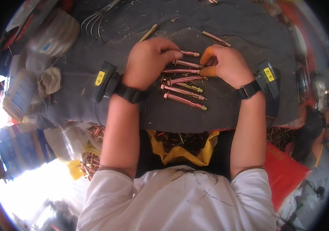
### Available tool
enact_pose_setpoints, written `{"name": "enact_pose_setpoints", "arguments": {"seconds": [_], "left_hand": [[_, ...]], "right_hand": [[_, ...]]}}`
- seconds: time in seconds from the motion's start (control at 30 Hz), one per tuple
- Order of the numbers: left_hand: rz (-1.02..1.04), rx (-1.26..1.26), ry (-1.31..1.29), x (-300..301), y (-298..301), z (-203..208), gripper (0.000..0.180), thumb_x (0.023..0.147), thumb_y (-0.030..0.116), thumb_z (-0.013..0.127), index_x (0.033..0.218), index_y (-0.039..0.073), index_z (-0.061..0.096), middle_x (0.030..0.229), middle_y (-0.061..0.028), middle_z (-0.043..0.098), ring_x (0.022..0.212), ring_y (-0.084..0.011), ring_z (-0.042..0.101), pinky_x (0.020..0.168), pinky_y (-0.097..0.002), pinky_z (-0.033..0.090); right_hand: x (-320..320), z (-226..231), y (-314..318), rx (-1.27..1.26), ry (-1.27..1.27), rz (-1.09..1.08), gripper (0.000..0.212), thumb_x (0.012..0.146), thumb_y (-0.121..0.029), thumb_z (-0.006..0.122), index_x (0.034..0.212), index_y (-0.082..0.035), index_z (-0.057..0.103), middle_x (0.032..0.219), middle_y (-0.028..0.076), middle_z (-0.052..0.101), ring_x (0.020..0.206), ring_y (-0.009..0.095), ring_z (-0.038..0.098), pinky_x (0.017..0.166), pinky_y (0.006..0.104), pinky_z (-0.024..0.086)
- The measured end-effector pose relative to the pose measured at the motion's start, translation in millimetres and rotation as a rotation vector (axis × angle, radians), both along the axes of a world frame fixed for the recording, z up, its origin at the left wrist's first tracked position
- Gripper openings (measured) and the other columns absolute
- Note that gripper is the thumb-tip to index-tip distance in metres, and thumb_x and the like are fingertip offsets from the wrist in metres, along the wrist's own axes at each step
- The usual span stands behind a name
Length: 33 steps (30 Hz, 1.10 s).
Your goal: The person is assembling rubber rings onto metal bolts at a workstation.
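Grey cloth covers the table, strewn with pale scraps, with a wire whisk-like tool at the far left. Around it the room is cluttered: a whitish bucket at left, a red bag at lower right, and a yellow bag of metal pieces below the near edge. Coppery expansion bolts lie in a rough column between the hands, their long axes mostly running left to right; the nearest ones have nut and washer leftward and tilt their right ends toward the person. The left hand curls, thumb and fingers nearly meeting at the farthest bolt; I cannot tell whether it grips. The right hand, orange-covered fingertips parted, hovers at the bolts' right ends.
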<state>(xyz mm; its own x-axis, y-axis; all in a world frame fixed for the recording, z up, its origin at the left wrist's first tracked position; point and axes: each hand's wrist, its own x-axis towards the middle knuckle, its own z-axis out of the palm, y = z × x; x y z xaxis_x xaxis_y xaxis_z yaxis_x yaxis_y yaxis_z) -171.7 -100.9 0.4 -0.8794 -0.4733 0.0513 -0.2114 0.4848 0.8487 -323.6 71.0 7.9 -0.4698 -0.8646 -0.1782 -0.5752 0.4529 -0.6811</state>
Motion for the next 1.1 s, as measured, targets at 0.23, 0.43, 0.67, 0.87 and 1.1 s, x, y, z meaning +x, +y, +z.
{"name": "enact_pose_setpoints", "arguments": {"seconds": [0.23, 0.43, 0.67, 0.87, 1.1], "left_hand": [[-0.184, -0.501, 0.055, 0.4, 9.4, -10.3, 0.031, 0.065, 0.027, 0.078, 0.088, 0.009, 0.071, 0.082, -0.0104, 0.059, 0.088, -0.0302, 0.057, 0.075, -0.0403, 0.047], [0.064, -0.331, 0.114, -6.3, 26.0, -31.1, 0.023, 0.069, 0.019, 0.074, 0.083, 0.007, 0.061, 0.086, -0.0106, 0.059, 0.089, -0.032, 0.059, 0.074, -0.0429, 0.048], [0.131, 0.209, 0.358, -1.7, 12.4, -1.9, 0.017, 0.075, 0.013, 0.072, 0.081, 0.0, 0.064, 0.082, -0.0147, 0.063, 0.08, -0.029, 0.063, 0.07, -0.0375, 0.048], [0.217, 0.28, 0.356, -9.1, 7.2, -8.9, 0.016, 0.076, 0.01, 0.07, 0.083, -0.002, 0.063, 0.081, -0.0152, 0.064, 0.079, -0.0255, 0.064, 0.068, -0.0355, 0.048], [0.217, 0.316, 0.316, -6.8, 3.4, -8.6, 0.017, 0.077, 0.011, 0.07, 0.084, -0.003, 0.063, 0.08, -0.0153, 0.064, 0.079, -0.0255, 0.064, 0.069, -0.0351, 0.048]], "right_hand": [[-6.4, -12.4, -0.1, -0.106, -0.064, 0.016, 0.013, 0.072, -0.008, 0.07, 0.083, -0.006, 0.064, 0.077, 0.007, 0.065, 0.069, 0.016, 0.062, 0.065, 0.0296, 0.047], [-9.0, -16.5, 2.6, -0.223, -0.396, -0.197, 0.008, 0.087, -0.005, 0.06, 0.094, -0.004, 0.06, 0.083, -0.001, 0.06, 0.071, 0.008, 0.056, 0.06, 0.0228, 0.043], [14.8, -11.6, -11.7, -0.554, -0.507, -0.442, 0.023, 0.096, -0.022, 0.052, 0.109, -0.005, 0.06, 0.091, 0.0, 0.063, 0.071, 0.008, 0.057, 0.063, 0.0213, 0.044], [-24.6, -43.7, 4.5, -0.403, -0.495, -0.398, 0.027, 0.095, -0.027, 0.053, 0.109, -0.005, 0.059, 0.086, 0.002, 0.064, 0.068, 0.009, 0.058, 0.06, 0.0219, 0.043], [-17.9, -41.9, -1.0, -0.358, -0.495, -0.364, 0.027, 0.095, -0.026, 0.053, 0.112, -0.006, 0.06, 0.087, 0.001, 0.064, 0.07, 0.008, 0.058, 0.06, 0.0206, 0.041]]}}
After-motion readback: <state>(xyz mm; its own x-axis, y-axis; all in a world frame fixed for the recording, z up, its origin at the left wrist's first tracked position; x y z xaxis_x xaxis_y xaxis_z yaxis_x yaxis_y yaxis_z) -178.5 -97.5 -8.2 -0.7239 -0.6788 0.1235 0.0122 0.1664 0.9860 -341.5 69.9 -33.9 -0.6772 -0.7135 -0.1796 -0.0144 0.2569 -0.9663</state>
